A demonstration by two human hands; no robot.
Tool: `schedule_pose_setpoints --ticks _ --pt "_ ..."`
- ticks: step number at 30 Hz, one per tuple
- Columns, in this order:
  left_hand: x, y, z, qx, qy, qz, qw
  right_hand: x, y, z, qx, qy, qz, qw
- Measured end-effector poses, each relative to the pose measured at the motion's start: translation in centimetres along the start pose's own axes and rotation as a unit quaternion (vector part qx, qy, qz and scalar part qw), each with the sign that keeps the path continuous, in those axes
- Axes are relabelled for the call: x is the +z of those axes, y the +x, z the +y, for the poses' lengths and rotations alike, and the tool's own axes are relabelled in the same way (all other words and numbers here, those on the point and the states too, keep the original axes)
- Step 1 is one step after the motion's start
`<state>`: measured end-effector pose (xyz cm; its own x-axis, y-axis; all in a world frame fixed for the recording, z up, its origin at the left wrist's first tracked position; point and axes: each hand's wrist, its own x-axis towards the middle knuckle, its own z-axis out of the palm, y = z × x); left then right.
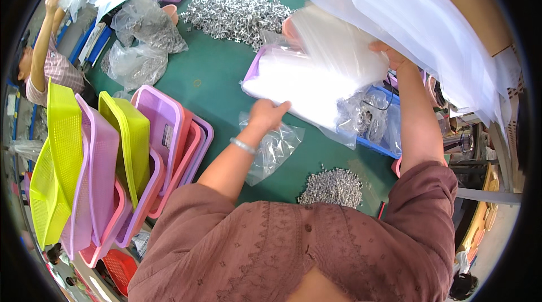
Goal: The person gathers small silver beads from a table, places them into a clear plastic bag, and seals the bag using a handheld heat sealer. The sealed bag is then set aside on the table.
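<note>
My left hand is closed on a small clear plastic bag, which hangs below it over the green table. The thumb points right, towards the edge of a white stack of plastic bags. Farther right, my right hand grips the raised edge of some translucent plastic bags, lifting them in a fold above the stack. That stack rests across a purple basket and a blue basket. Crumpled clear bags with contents I cannot make out lie in the blue basket.
Small silvery metal parts form a pile at the back and another near me. Filled clear bags stand at the back left. Nested coloured baskets crowd the left. Large translucent sheets overhang the right. A person is at far left.
</note>
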<state>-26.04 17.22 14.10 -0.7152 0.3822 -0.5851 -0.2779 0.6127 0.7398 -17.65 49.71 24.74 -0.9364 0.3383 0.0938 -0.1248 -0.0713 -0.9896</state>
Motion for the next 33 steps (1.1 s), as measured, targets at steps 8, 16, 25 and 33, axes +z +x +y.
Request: schedule_pose_setpoints --ticks 8,16,25,33 --pt "2.7 5.4 3.7 0.213 0.438 0.028 0.873 -3.6 1.9 2.1 0.114 0.007 0.093 0.989" --pt "1.6 9.0 2.5 0.197 0.452 -0.015 0.870 2.7 2.5 0.2 0.158 -0.107 0.050 0.980" --pt "-3.9 7.5 -2.4 0.228 -0.323 0.216 0.893 6.4 9.6 5.3 0.170 -0.540 -0.177 0.805" --pt "-0.4 4.4 -3.8 0.323 0.312 0.123 0.885 17.0 9.0 10.5 0.109 -0.754 -0.233 0.604"
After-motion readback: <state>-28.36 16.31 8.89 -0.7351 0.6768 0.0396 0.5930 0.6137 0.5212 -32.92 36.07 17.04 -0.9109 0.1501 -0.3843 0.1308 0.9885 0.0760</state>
